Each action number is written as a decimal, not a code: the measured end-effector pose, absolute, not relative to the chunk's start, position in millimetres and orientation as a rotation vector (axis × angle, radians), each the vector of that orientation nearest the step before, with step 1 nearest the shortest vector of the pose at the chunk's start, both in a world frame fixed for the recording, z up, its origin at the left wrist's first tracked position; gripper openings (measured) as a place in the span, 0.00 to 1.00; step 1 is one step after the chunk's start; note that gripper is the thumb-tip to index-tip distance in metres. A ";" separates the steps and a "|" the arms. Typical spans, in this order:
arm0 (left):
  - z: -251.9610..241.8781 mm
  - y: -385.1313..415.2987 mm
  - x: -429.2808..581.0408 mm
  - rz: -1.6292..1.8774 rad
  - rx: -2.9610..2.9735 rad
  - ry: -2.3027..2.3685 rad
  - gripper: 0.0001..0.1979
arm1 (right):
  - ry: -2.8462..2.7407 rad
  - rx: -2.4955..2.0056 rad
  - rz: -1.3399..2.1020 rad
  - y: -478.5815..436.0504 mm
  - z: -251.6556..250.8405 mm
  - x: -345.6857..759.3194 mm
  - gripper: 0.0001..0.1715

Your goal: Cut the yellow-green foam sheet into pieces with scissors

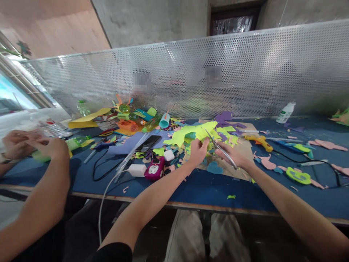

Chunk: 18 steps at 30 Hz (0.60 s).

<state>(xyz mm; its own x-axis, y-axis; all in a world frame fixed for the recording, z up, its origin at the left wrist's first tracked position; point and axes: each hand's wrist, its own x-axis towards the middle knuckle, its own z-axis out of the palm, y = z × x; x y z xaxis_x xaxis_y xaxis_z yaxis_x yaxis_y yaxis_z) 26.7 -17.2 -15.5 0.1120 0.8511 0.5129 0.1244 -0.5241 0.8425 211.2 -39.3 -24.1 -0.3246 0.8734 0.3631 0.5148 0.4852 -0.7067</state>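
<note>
My left hand (198, 150) is closed on the near edge of a yellow-green foam sheet (191, 134) that lies over a pile of coloured scraps. My right hand (231, 155) grips a pair of metal scissors (218, 145), whose blades point up and left into the sheet. Both hands work over a brown cardboard mat (242, 153) on the blue table (191, 187).
A co-worker's hands (35, 145) at the left hold a green piece. Between us lie a black phone (148, 143), a magenta power strip (154, 170), a white charger and cables. A yellow glue gun (259, 141), a white glue bottle (285, 112) and pink cut-outs lie right. A perforated metal screen (245, 69) backs the table.
</note>
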 end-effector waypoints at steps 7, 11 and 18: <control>-17.1 -16.5 26.1 1.418 1.748 0.937 0.32 | -2.020 -1.133 0.800 -41.3 -25.8 214.1 0.24; -19.9 -16.8 26.9 1.376 1.747 0.868 0.30 | -2.011 -1.151 0.778 -41.1 -26.3 215.0 0.27; -22.3 -17.1 27.6 1.383 1.692 0.831 0.30 | -2.004 -1.166 0.763 -40.6 -29.0 216.1 0.28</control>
